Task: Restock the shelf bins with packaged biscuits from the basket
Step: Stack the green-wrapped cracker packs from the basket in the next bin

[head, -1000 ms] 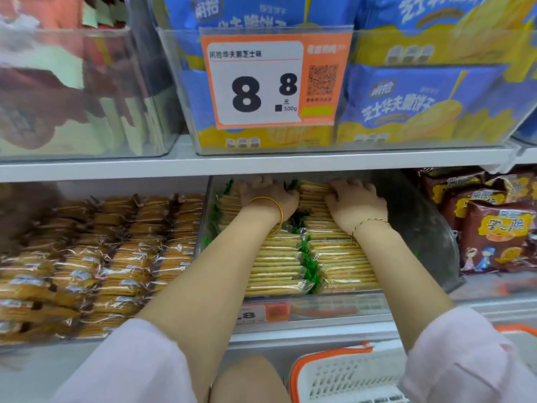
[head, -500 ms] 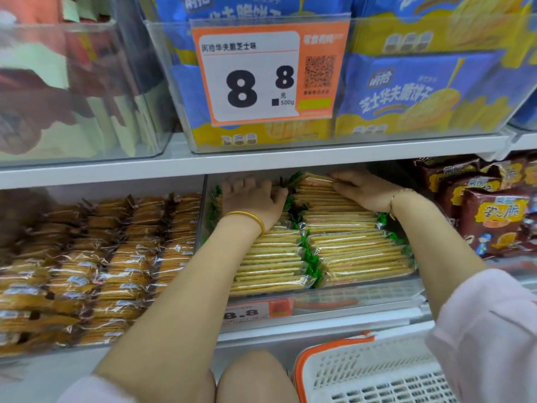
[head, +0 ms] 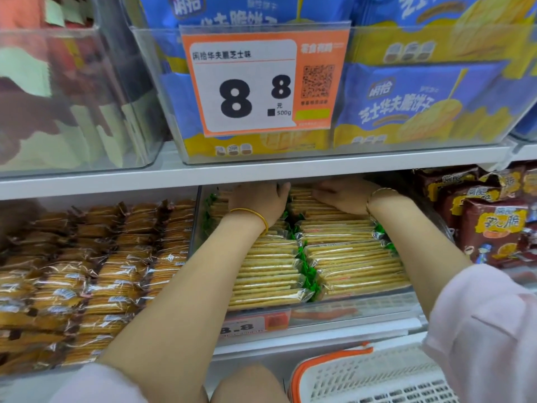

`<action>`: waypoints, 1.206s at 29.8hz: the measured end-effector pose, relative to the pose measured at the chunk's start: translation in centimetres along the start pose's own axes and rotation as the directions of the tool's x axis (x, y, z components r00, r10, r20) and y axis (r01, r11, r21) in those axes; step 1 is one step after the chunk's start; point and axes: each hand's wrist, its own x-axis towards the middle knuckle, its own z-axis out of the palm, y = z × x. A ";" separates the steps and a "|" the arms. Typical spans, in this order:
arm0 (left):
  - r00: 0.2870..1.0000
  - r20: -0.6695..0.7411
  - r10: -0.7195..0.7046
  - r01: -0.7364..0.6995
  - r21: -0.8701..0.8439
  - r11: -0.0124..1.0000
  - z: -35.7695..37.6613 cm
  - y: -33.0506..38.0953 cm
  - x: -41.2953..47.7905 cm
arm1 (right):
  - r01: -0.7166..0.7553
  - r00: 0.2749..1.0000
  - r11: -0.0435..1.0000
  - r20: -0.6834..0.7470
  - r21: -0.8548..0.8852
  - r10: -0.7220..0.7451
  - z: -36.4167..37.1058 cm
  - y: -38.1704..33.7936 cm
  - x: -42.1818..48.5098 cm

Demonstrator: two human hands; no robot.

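Observation:
A clear shelf bin (head: 363, 308) on the lower shelf holds two rows of flat yellow biscuit packs with green wrapper ends: a left row (head: 270, 274) and a right row (head: 357, 266). My left hand (head: 258, 202) lies palm down on the back of the left row, its fingertips hidden under the upper shelf edge. My right hand (head: 340, 196) rests flat on the back packs of the right row, fingers pointing left. Neither hand lifts a pack. The white basket (head: 377, 376) with an orange rim sits low at the right, and its inside is not visible.
The upper shelf board (head: 261, 170) hangs close over both hands. Above it stands a bin of blue biscuit bags with an 8.8 price tag (head: 261, 82). Brown-orange packs (head: 96, 274) fill the left bin and dark red packs (head: 491, 228) sit at the right. My knee (head: 247, 385) is below.
My right hand has slid toward the back and left along the right row. The right row has spread toward the bin's right wall. My left hand stays at the back of the left row.

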 end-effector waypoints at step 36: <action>0.991 0.131 -0.043 0.038 0.046 0.998 0.3 -2.0 0.8 | 0.041 0.994 0.981 -0.092 -0.189 -0.059 1.5 -1.8 1.1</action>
